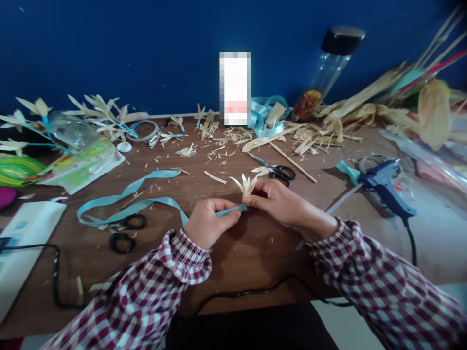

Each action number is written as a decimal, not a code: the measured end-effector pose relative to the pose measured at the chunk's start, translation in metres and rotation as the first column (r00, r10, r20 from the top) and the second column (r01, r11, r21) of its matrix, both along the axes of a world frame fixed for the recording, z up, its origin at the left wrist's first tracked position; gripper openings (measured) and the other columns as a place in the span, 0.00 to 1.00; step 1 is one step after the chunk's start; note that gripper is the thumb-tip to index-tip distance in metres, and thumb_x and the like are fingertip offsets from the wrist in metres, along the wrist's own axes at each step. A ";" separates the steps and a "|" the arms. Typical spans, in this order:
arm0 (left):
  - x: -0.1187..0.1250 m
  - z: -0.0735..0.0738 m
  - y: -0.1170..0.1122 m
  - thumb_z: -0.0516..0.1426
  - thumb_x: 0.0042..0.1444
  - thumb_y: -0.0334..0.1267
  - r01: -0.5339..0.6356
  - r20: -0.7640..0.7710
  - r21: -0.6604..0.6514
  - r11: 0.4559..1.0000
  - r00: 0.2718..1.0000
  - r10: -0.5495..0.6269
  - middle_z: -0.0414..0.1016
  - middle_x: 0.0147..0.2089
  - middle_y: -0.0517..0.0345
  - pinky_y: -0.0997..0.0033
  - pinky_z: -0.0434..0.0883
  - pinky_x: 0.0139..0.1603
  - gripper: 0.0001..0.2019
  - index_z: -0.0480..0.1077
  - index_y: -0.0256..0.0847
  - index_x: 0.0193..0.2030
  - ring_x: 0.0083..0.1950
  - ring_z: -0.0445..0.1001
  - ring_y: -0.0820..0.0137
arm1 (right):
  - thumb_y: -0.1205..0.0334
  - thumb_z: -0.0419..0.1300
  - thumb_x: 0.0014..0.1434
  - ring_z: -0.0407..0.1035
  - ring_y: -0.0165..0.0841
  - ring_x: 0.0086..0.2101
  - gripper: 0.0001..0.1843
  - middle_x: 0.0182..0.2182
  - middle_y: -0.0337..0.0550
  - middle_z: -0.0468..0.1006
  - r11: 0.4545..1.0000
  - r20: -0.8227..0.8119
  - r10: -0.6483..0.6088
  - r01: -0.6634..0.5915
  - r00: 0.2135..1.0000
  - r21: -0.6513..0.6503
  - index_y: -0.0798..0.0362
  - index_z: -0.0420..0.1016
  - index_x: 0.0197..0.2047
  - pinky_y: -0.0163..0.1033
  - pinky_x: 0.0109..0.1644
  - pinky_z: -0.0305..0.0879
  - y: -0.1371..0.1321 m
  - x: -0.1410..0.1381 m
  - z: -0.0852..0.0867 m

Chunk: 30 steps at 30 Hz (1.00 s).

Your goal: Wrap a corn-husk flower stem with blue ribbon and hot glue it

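Between the fingers of my right hand (279,201) is a small corn-husk flower (247,185), its pale petals pointing up. My left hand (211,221) pinches a light blue ribbon (136,183) close to the flower's base. The ribbon's end meets the flower at my fingertips, and its long tail loops over the table on the left. One pair of black-handled scissors (123,242) lies partly under that loop. Just beyond my right hand rests a second pair of scissors (279,171) with its blades toward the back left.
A blue glue gun (388,187) with a black cord lies at right. Dried husks (343,124), husk scraps and a thin stick (294,163) are at the back. A clear bottle (324,73) leans on the blue wall. Finished husk flowers (98,112) stand at back left.
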<state>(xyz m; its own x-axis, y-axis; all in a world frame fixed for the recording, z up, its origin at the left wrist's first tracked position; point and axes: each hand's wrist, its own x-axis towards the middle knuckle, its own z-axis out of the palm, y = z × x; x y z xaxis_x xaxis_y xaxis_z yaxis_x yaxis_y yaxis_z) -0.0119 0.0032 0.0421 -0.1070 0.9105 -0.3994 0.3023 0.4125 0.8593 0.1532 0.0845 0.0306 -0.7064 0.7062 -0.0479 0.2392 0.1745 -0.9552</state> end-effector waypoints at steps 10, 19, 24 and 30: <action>0.007 0.006 0.000 0.61 0.44 0.39 -0.019 -0.033 0.025 1.000 0.999 0.020 0.70 0.18 0.63 0.77 0.58 0.22 0.08 0.77 0.35 0.26 0.21 0.61 0.77 | 0.66 0.60 0.55 0.66 0.29 0.29 0.05 0.27 0.38 0.75 0.999 -0.016 0.007 -0.006 1.000 0.047 0.57 0.73 0.29 0.33 0.34 0.60 -0.001 0.000 -0.001; 0.009 -0.001 -0.002 0.63 0.41 0.42 -0.120 0.005 0.059 0.991 0.993 0.120 0.74 0.20 0.61 0.78 0.61 0.22 0.12 0.77 0.34 0.28 0.21 0.64 0.77 | 0.69 0.60 0.55 0.67 0.29 0.28 0.03 0.26 0.38 0.75 0.968 0.026 -0.075 0.066 0.997 0.244 0.56 0.73 0.30 0.33 0.32 0.58 -0.010 -0.005 0.005; 0.008 -0.002 -0.002 0.63 0.41 0.42 -0.114 -0.001 0.076 0.991 0.993 0.115 0.73 0.20 0.62 0.79 0.59 0.22 0.11 0.77 0.35 0.26 0.21 0.63 0.78 | 0.67 0.60 0.56 0.67 0.29 0.28 0.04 0.26 0.37 0.75 0.964 0.030 -0.112 0.102 0.993 0.245 0.57 0.72 0.29 0.32 0.32 0.58 -0.014 -0.008 0.004; 0.006 -0.001 0.000 0.63 0.41 0.42 -0.130 0.039 0.049 0.990 0.991 0.128 0.70 0.19 0.64 0.80 0.59 0.22 0.10 0.76 0.35 0.26 0.21 0.61 0.79 | 0.64 0.60 0.57 0.66 0.28 0.28 0.06 0.26 0.37 0.74 0.974 0.008 -0.116 0.112 0.993 0.198 0.57 0.71 0.30 0.32 0.32 0.59 -0.011 -0.009 -0.002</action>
